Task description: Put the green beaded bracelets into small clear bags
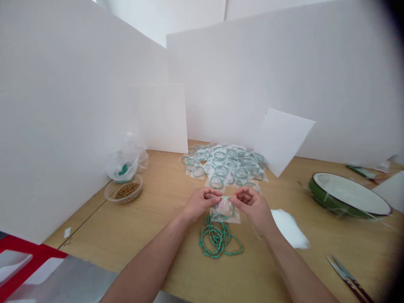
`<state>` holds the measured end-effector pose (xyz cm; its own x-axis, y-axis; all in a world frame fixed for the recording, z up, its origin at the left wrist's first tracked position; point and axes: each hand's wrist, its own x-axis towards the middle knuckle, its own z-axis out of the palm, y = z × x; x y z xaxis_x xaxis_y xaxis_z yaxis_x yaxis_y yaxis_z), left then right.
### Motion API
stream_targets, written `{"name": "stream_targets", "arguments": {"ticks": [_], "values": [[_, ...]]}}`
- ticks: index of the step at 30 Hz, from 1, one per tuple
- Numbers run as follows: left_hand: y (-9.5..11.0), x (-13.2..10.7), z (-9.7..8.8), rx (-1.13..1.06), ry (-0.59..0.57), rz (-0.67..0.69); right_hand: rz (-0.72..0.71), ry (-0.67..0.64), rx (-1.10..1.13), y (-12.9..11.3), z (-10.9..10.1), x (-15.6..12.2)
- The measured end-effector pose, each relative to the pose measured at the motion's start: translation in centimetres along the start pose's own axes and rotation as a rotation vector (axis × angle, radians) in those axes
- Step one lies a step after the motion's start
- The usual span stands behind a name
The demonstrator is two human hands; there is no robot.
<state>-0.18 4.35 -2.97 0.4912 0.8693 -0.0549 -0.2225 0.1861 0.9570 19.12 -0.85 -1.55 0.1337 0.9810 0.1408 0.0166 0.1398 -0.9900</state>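
White foam boards (63,126) wall off the back & left edges of the wooden table (151,252). Round dish (316,191), green rim, white inside, sits nr the right edge w/ clear film over it. Spread of bagged bracelets (225,166) lies at mid-back, just in front of the boards, one loose white sheet leaning over its right side. Crumpled clear bag (126,162) w/ some green beads inside sits at the left edge against the board; small plastic tub (126,191) of brown bits is touching it on the near side. White wad (288,227), prob. more bags or tissue (can't tell), lies just right of the right wrist. Heap of loose bracelets (219,240), green beads, sits at table centre twd the near edge, right below the hands. Left hand (200,202) & right hand (254,204) are close together above it, each w/ thumb & fingers pinched shut on the top edge of one small clear pouch (225,209), which hangs btwn them; a green bracelet shows thru it. Scissors (347,275) lie nr the front-right corner, well apart from the hands.
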Motion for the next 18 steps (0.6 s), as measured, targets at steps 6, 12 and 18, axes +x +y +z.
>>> {"name": "stream_targets", "arguments": {"ticks": [6,12,18], "values": [[-0.4,-0.1,0.5,0.115,0.032,0.08,0.065,-0.14,-0.148,0.4,0.6,-0.4],[-0.3,-0.6,0.9,0.236,-0.034,0.11,0.097,-0.214,-0.215,0.0,0.5,-0.6],[-0.7,0.1,0.4,0.273,0.082,0.19,0.334,-0.263,-0.162,-0.1,-2.1,-0.1]]}}
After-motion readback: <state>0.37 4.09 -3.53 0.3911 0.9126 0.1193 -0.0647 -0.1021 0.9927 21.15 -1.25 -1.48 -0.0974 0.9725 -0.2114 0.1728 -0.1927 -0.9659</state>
